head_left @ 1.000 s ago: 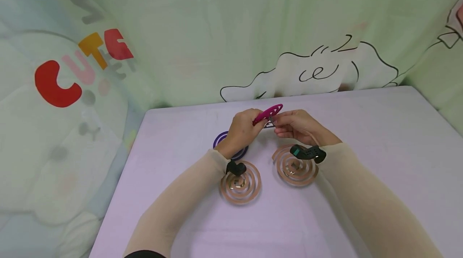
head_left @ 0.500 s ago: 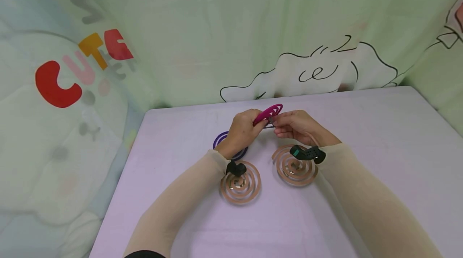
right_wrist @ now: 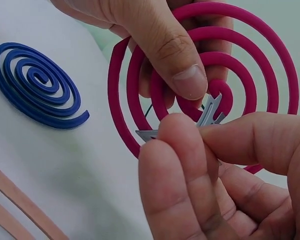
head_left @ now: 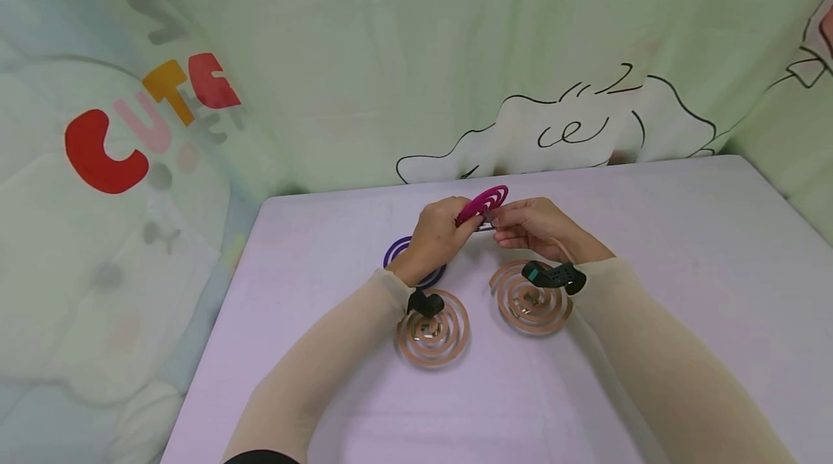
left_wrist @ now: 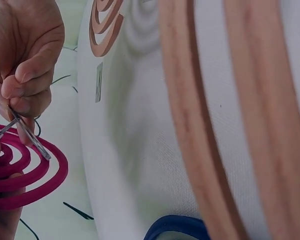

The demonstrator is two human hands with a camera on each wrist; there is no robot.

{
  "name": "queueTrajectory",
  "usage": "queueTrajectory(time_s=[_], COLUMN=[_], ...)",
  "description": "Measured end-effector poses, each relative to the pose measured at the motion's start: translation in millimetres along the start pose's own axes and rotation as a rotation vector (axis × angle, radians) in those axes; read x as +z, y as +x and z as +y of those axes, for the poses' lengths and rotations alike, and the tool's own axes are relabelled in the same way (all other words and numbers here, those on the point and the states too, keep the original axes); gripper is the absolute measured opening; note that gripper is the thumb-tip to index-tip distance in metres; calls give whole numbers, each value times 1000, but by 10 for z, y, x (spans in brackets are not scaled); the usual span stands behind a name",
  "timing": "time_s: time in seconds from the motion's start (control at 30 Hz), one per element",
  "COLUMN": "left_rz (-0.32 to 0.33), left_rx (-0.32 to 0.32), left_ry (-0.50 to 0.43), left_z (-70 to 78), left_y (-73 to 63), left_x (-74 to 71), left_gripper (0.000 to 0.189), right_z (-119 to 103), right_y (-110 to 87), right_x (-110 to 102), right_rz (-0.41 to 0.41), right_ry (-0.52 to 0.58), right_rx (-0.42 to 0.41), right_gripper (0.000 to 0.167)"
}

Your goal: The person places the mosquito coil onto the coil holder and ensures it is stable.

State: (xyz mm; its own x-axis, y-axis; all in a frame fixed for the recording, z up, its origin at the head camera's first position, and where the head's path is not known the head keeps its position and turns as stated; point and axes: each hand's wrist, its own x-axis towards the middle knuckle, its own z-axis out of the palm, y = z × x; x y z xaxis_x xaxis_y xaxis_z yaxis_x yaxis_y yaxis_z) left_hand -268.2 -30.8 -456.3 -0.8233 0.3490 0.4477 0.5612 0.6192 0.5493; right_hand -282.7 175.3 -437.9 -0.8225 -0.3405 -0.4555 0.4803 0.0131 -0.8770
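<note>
In the head view, my left hand (head_left: 434, 236) holds a magenta mosquito coil (head_left: 492, 196) tilted up off the table. Its thumb lies across the coil's inner turns in the right wrist view. My right hand (head_left: 536, 225) pinches a small silver metal coil stand (right_wrist: 209, 114) between thumb and fingers. The prongs of this stand overlap the centre of the magenta spiral; the fingertips hide part of it. A blue mosquito coil (right_wrist: 41, 76) lies flat beneath my left wrist, partly covered in the head view.
Two tan mosquito coils lie nearer me: the left coil (head_left: 466, 330) and the right coil (head_left: 501, 305), each with shiny metal at its centre. A flat metal piece (left_wrist: 99, 82) lies on the white-covered table (head_left: 325, 247). A printed curtain (head_left: 351, 88) hangs behind.
The magenta coil has tipped slightly, showing a bit more of its face between the hands. Both hands stay almost in place.
</note>
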Motion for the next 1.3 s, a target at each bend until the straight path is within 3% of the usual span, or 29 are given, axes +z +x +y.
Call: queueTrajectory(time_s=[0.23,0.5,0.63,1.0,1.3], left_rz=[4,6,-11,-32,-19], left_rx=[36,223,268,340,422], left_ry=[48,272,347,427,467], left_z=[10,29,36,26,4], left_y=[0,-25,-33,-26,-32], left_x=[-5,-48,-67,-81,-110], left_gripper=[11,9,13,13,13], right_z=[-5,1,9,58,78], right_y=[0,-3,1,28,16], right_x=[8,27,32,-13,-72], right_rz=[7,12,6,-18,-90], right_ry=[-6,13,6,-50,-44], right_rx=[6,4,-6,-22,-58], right_gripper=[36,12,11,14,14])
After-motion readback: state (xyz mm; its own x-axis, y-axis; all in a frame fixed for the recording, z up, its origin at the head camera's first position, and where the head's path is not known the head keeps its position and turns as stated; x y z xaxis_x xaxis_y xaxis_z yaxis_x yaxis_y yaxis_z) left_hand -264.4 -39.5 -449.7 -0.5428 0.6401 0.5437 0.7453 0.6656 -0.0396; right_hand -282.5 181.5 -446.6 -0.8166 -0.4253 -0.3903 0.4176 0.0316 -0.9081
